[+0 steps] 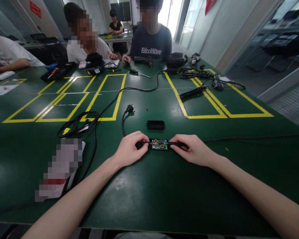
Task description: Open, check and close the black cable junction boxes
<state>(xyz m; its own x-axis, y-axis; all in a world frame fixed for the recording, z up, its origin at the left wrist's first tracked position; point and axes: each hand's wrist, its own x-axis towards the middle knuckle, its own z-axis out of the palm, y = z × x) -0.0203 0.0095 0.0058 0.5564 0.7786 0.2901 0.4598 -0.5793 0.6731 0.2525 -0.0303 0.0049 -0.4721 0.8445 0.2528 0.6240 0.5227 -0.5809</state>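
Note:
A small green circuit board with copper-wound coils sits in a shallow black case on the table, between both hands. At its left end, my left hand is closed, thumb and fingers pinching a black cable where it meets the case. My right hand pinches the black cable at the opposite end, where thin coloured wires run onto the board. Just beyond the board lies a black case half, its hollow side up. A black power plug rests farther off, its cord leading toward my left hand.
Left of my arm are a coiled black cable and a blurred flat object. Yellow tape marks rectangles on the green table. Farther back are a screwdriver, a power drill and tangled cables. People sit across the table.

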